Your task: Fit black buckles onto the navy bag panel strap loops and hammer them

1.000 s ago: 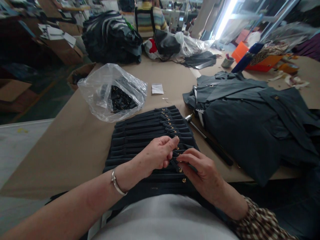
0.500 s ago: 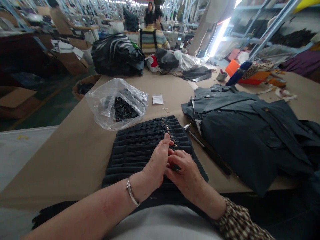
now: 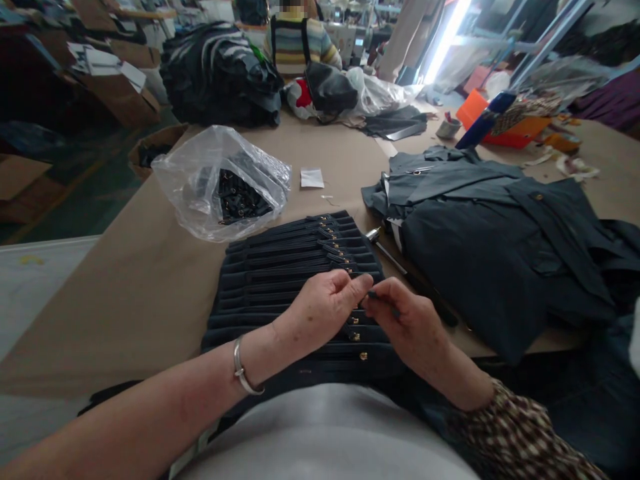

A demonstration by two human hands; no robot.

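Rows of dark zippers (image 3: 260, 275) lie overlapped on the table before me, with gold sliders along their right side. Dark zipper pulls (image 3: 334, 252) hang from the upper sliders; the nearest slider (image 3: 363, 356) shows bare. Above the lower rows, my right hand (image 3: 407, 323) is closed on a small dark zipper pull (image 3: 373, 294). My left hand (image 3: 320, 307) is pinched, its thumb and fingertips meeting the right fingertips at the pull; what lies inside its pinch is hidden. Beyond the zippers, an open clear plastic bag (image 3: 193, 200) holds more dark pulls with gold rings.
Dark garments (image 3: 475, 253) are heaped at the right, beside a black-handled tool (image 3: 393, 257). A white paper square (image 3: 312, 178) lies behind the zippers. Farther back are a dark fabric stack (image 3: 220, 80), an orange bin (image 3: 515, 133) and a seated person (image 3: 305, 43).
My hands have moved right and slightly apart from the zipper rows, uncovering lower gold sliders. A dark pull now shows between the fingertips. The view has tilted downward.
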